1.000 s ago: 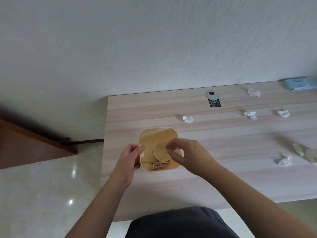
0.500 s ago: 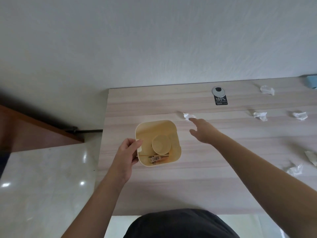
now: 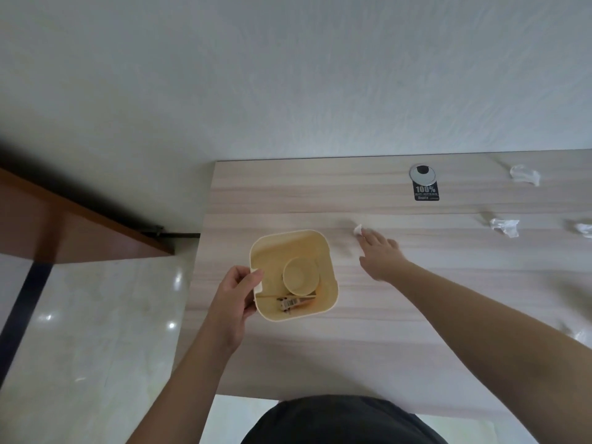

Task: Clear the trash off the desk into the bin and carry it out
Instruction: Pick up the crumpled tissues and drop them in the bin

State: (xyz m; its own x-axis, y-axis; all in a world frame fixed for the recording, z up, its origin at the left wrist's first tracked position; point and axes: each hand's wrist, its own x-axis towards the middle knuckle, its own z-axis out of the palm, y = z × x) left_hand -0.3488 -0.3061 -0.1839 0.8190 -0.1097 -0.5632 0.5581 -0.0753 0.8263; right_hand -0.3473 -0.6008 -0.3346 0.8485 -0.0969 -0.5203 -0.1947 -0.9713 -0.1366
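The yellow bin (image 3: 293, 274) stands upright at frame centre on the tabletop (image 3: 416, 315), mouth facing up. The left hand (image 3: 238, 294) grips its left rim. The right hand (image 3: 379, 254), fingers extended, touches a crumpled paper (image 3: 357, 230) just right of the bin.

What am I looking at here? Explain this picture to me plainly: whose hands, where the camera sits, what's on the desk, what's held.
There is no machine here. A person wears a camera on the head, looking down at both hands. The left hand grips the rim of a small yellow bin standing on a wooden desk; a round cup and a wrapper already lie inside. The right hand reaches out, fingertips at a crumpled white tissue, but whether it grips it I cannot tell. More crumpled tissues lie further right, and a round cable cap with a black sticker sits near the back edge.
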